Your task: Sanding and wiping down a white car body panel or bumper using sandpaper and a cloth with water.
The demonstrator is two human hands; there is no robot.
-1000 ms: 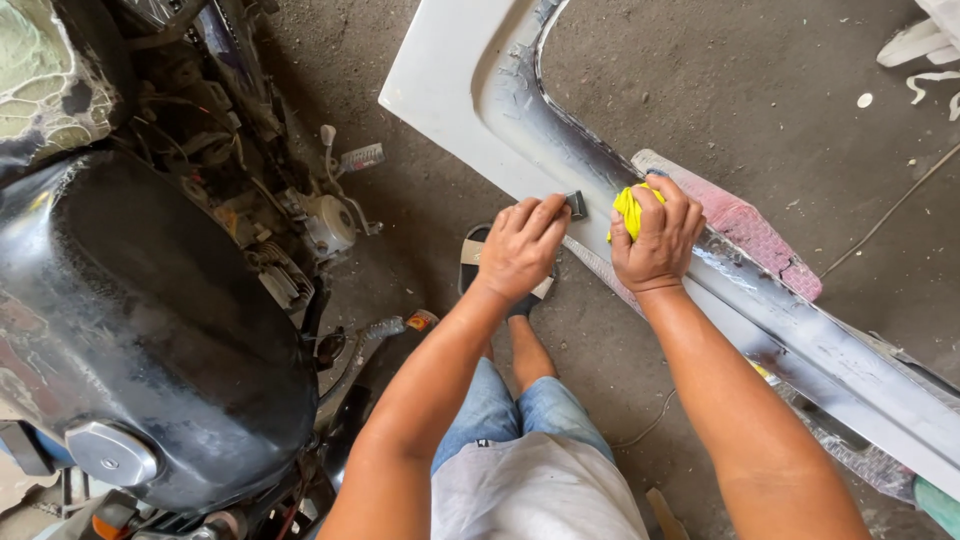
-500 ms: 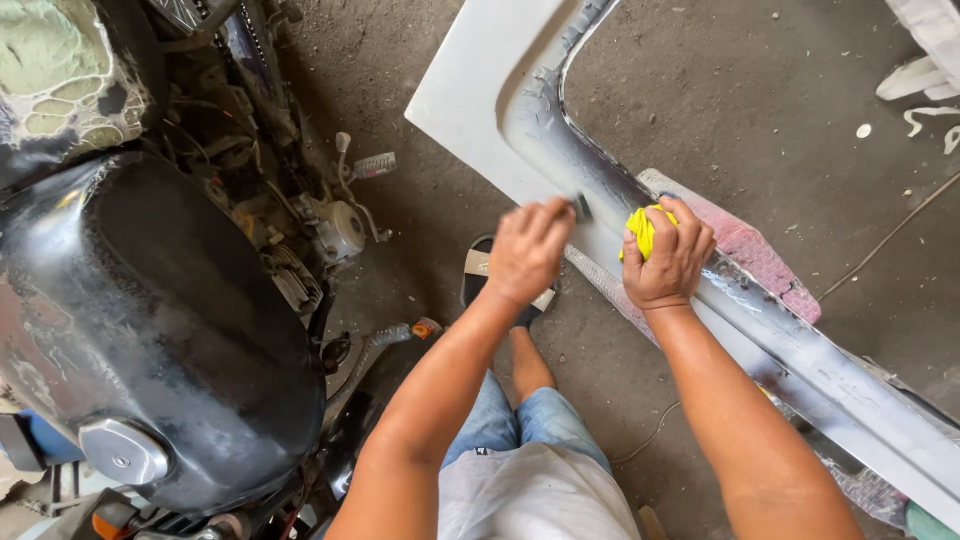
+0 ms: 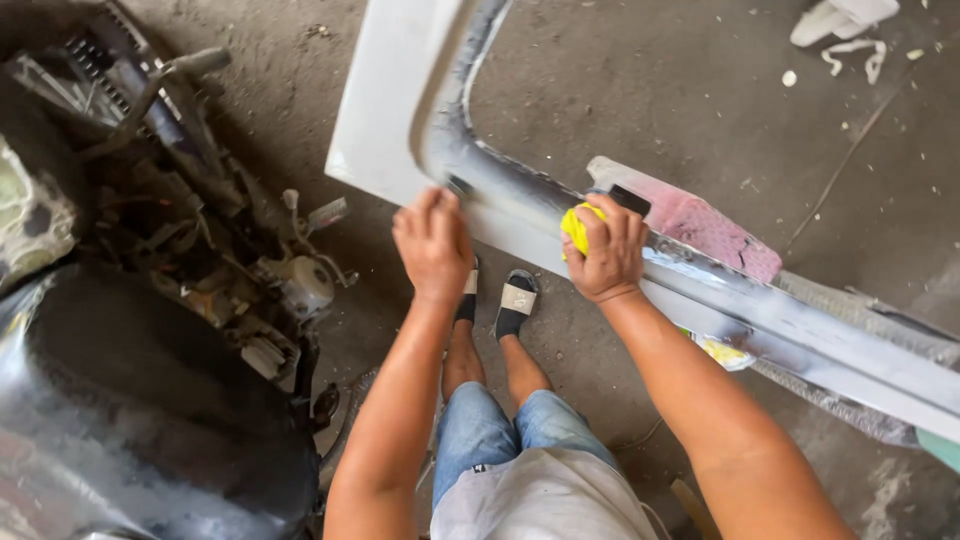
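A long white body panel [image 3: 400, 110] with a grey sanded channel lies across the concrete floor. My right hand [image 3: 605, 250] grips a yellow pad [image 3: 574, 226] and presses it on the panel's grey ridge. A small black block [image 3: 628, 198] shows just past its fingers. My left hand [image 3: 432, 243] rests flat on the panel's near edge, fingers together, holding nothing. My legs in blue jeans and my feet in black-and-white sandals [image 3: 518, 300] are below the panel's edge.
A black motorcycle [image 3: 150, 400] with an exposed engine stands close at the left. A pink foam block [image 3: 700, 225] lies behind the panel. White scraps [image 3: 845, 30] sit at the top right. A yellow scrap [image 3: 725, 352] lies under the panel.
The view has shifted, so the panel and both hands sit further left. My right hand with the yellow pad stays on the grey ridge, and my left hand stays on the panel's edge.
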